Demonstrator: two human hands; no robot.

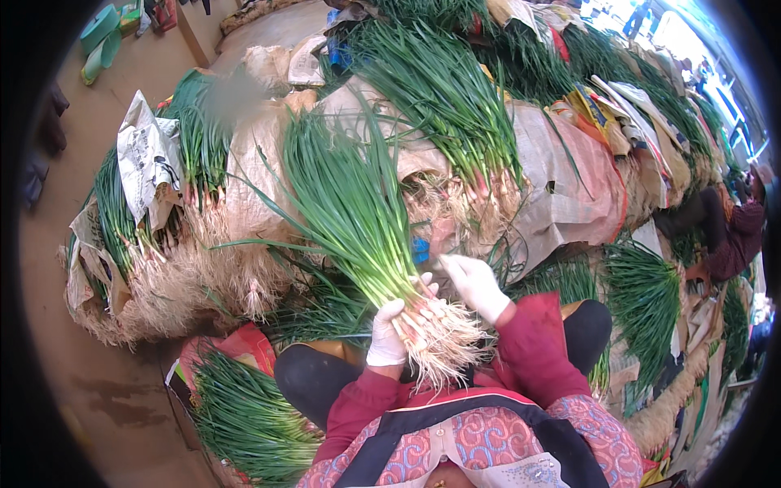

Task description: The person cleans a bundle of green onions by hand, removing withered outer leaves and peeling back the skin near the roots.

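Note:
My left hand (390, 335), in a pale glove, is closed around the lower stems of a bunch of green onions (360, 207). The bunch's white bulbs and stringy roots (442, 335) hang towards my lap, and its long leaves point up and to the left. My right hand (473, 283), also gloved and slightly blurred, is raised just right of the stems; its fingertips are close together, and whether something thin is between them cannot be told. Beyond it, another bunch of green onions (451, 116) lies on a woven sack (561, 177).
Wrapped bundles of green onions (201, 140) form a long pile ahead. More green onions (256, 409) lie beside my left knee, and a leafy bunch (644, 305) is at the right. Another person (732, 232) sits at the far right. Brown floor (116, 390) shows at the left.

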